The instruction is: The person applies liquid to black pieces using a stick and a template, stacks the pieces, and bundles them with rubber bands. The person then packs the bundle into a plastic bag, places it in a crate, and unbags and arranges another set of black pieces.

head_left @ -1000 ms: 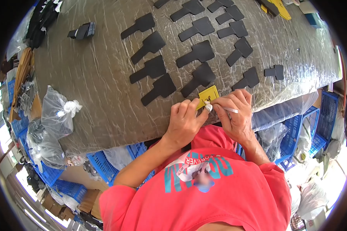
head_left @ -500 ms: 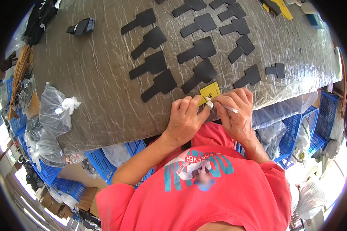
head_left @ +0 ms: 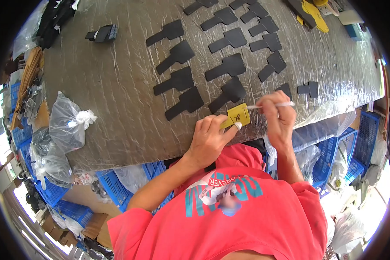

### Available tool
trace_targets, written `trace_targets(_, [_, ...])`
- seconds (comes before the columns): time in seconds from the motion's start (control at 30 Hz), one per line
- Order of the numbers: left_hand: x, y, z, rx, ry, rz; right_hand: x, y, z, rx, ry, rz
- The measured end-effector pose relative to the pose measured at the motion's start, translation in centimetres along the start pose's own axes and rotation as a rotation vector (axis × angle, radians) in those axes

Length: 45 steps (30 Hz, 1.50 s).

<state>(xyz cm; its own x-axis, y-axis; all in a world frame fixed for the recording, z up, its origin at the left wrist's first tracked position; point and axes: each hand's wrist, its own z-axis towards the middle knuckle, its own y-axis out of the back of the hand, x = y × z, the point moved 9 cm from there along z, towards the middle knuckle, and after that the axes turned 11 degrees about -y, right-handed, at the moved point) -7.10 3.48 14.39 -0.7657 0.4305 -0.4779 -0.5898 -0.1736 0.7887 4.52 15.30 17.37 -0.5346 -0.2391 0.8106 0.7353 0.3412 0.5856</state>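
For this step with the thin white stick (head_left: 286,104), a steady hold matters most: the yellow rectangular piece marked 28 (head_left: 242,111) wants pinning firmly so it doesn't skate around on the plastic-covered grey-brown bench (head_left: 117,95). Probably best to go lightly with the stick too, and not let the tip wander. Can't tell if that tip actually touches the yellow piece's right edge or stops just beside it.

Pose-wise, the left hand (head_left: 209,139) comes in low from the left, back of the hand up, fingers gripping the yellow piece by its left and near sides, with a white wrap (head_left: 238,125) on the thumb tip. The right hand (head_left: 280,118) is raised just right of it, fingers curled and pinched around the stick, which lies roughly level. The yellow piece sits at the near edge, just below the flat black paddle-shaped pieces (head_left: 226,67).
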Motion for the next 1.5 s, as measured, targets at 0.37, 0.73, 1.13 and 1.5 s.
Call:
trace_targets(0.37, [3.6, 0.2, 3.8, -0.033, 0.109, 0.104, -1.2, -1.8, 1.5, -0.074, 0.078, -0.249])
trace_targets(0.73, [3.0, -0.4, 3.2, 0.044, 0.112, 0.179, -1.1, -2.3, 1.1, -0.088, 0.105, -0.233])
trace_targets(1.13, [3.1, -0.1, 3.3, 0.021, 0.066, 0.191, -1.2, -2.1, 1.3, -0.105, 0.079, -0.205])
trace_targets(1.5, [3.0, -0.3, 3.2, 0.048, 0.017, 0.222, -1.3, -2.2, 1.4, -0.078, 0.079, -0.226])
